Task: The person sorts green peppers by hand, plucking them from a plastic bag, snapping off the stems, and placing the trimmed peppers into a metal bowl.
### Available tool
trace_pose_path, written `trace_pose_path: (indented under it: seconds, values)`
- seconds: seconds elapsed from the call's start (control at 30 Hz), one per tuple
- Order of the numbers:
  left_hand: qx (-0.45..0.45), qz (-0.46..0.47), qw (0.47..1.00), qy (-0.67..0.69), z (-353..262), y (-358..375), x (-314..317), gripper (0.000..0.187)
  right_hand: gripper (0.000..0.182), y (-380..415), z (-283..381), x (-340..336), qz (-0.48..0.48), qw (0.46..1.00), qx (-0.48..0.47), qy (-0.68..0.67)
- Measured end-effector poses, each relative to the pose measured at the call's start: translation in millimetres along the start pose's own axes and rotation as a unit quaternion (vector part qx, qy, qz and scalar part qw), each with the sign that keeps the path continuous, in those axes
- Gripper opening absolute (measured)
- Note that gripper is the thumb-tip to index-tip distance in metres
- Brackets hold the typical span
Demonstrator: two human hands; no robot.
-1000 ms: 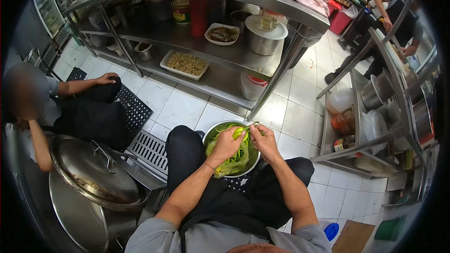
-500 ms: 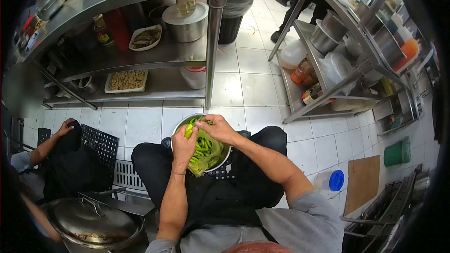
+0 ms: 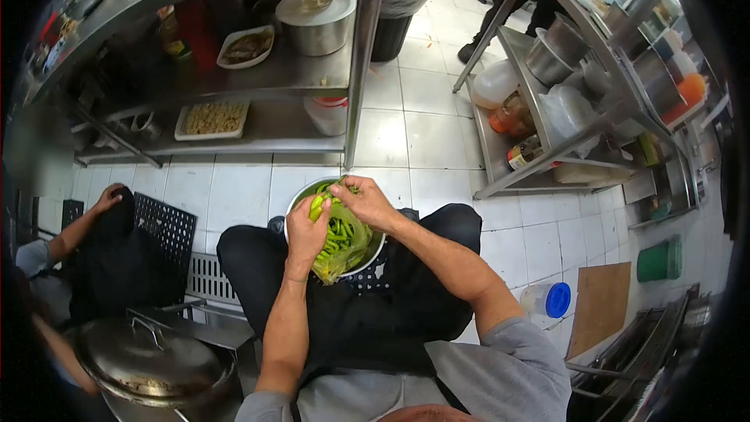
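Observation:
Between my knees stands a round metal bowl (image 3: 380,253). A thin plastic bag (image 3: 360,236) of slim green chili peppers (image 3: 336,244) lies in it, part of the bag hanging over the near rim. Above the bowl, my left hand (image 3: 306,230) is closed around a few green chili peppers (image 3: 316,205), their ends showing past the thumb. My right hand (image 3: 366,203) meets it from the right, fingertips pinched at the stem end of a chili pepper. What exactly sits between those fingertips is too small to make out fully.
Steel shelving (image 3: 258,86) with pots and trays stands ahead on the left, another rack (image 3: 500,180) on the right. A lidded pot (image 3: 148,359) is at lower left. A seated co-worker's hand (image 3: 109,197) is at left; another person stands at upper right. A blue-lidded tub (image 3: 557,299) sits at right.
Both hands stay together over the bowl, shifting slightly at the chili peppers. My view has tilted a little, so the shelves sit somewhat higher in the picture on the left.

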State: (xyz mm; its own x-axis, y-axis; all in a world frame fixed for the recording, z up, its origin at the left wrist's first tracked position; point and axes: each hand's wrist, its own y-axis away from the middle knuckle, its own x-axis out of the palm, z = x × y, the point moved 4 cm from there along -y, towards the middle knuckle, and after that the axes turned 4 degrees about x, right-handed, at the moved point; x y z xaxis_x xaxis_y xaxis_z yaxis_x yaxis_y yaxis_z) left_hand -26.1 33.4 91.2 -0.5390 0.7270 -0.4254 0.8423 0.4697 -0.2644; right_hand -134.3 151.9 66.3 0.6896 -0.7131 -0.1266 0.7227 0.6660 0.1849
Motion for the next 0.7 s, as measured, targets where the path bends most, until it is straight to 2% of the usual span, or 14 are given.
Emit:
trace_pose_path:
  seconds: [0.13, 0.27, 0.53, 0.7]
  values:
    - [0.027, -0.018, 0.999, -0.013, 6, 0, 0, 0.027, 0.036, 10, 21, -3, 0.001, 0.999, 0.035, -0.036]
    - [0.036, -0.033, 0.999, 0.0, 0, 1, -8, 0.026, 0.034, 5, 9, -8, 0.001, 0.992, 0.068, -0.105]
    - [0.046, -0.033, 0.998, 0.012, 4, 1, -5, 0.026, 0.031, 10, 13, -5, 0.025, 0.998, 0.049, -0.043]
    - [0.037, -0.029, 0.999, 0.014, -1, 0, -7, 0.026, 0.025, 15, 22, 1, 0.024, 0.995, 0.059, -0.077]
